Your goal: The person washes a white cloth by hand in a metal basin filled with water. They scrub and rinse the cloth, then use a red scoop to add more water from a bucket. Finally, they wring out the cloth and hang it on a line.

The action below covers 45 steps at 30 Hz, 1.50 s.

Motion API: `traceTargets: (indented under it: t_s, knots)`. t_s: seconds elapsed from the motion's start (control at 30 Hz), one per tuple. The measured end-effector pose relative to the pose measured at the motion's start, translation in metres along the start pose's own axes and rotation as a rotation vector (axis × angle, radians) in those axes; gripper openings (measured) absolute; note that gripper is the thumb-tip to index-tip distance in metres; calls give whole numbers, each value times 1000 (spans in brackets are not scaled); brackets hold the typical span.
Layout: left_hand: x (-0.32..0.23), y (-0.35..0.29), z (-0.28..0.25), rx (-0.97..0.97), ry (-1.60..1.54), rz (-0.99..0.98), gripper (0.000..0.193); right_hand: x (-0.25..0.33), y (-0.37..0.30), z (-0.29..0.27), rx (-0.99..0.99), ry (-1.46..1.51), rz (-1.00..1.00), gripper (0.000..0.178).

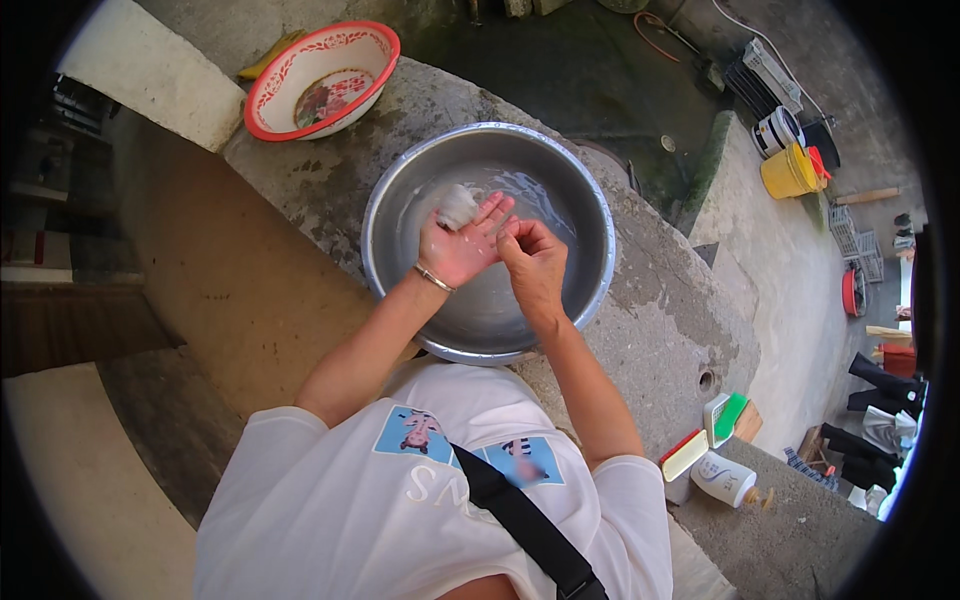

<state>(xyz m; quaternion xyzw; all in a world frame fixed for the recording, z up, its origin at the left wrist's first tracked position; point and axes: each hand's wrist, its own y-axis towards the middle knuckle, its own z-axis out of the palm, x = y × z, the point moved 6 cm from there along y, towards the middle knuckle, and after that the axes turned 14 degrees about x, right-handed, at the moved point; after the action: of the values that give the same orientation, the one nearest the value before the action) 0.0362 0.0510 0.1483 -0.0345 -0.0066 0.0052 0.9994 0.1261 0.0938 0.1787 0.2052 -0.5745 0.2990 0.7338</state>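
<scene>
Steel, dull and wet, forms the wide round basin (395,215) that sits on a rough, stained concrete slab (655,300) with a curved edge. Shallow water lies in the bottom, catching pale reflections. The left hand (458,245) is held palm up over the water, fingers spread and loose, and a small pale, soft-looking lump (457,205) rests at its fingertips, at about eleven o'clock from the palm; whether it is cloth or something else I cannot tell. A thin metal bangle (434,277) circles that wrist. The right hand (534,262) is at three o'clock from the left, its fingers bunched together and pressed against the edge of the open palm, pinching or rubbing there rather than holding any object.

By my reading this is the middle of a wash: the palm is being rubbed or picked clean with the lump kept at hand. Carrying on would call for a firm grip on that slippery lump and keeping both hands low over the water.

At eleven o'clock from the basin stands a white enamel bowl (322,75) with a red rim and flowered inside. At five o'clock lie a white bottle (722,478) on its side and a scrubbing brush (727,415) with a green back.
</scene>
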Motion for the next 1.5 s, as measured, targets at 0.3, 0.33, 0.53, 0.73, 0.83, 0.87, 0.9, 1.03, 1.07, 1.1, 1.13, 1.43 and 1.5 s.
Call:
traceTargets:
  t_s: [0.3,0.33,0.53,0.73,0.83,0.87,0.9,1.03,1.07,1.1,1.13,1.43,1.5]
  knots:
    - [-3,0,9,114,30,-12,64,18,6,10,-22,-528,-248,9]
    - [-4,0,9,102,47,-3,64,26,6,14,-24,-588,-286,9]
    - [-1,1,7,46,31,68,59,32,9,23,-35,-710,-428,10]
    - [1,3,3,85,42,44,61,36,11,26,-42,-868,-545,11]
    - [2,1,6,22,81,78,61,34,11,25,-33,-943,-566,11]
    - [1,1,6,8,91,89,61,33,11,25,-26,-962,-563,11]
    - [2,1,6,53,73,80,60,33,11,25,-28,-962,-552,11]
    - [3,-1,12,17,49,126,56,30,11,24,-52,-952,-530,11]
    - [4,-2,15,-45,55,159,54,28,10,23,-60,-946,-530,11]
    - [3,-2,15,-38,42,170,53,26,10,23,-60,-935,-513,11]
    - [2,-1,13,-30,29,181,52,24,10,22,-61,-924,-497,10]
    - [-14,-10,10,-145,56,422,40,20,20,-3,-268,-913,-376,8]
    - [-25,-18,13,-184,48,471,38,22,21,-24,-313,-896,-285,7]
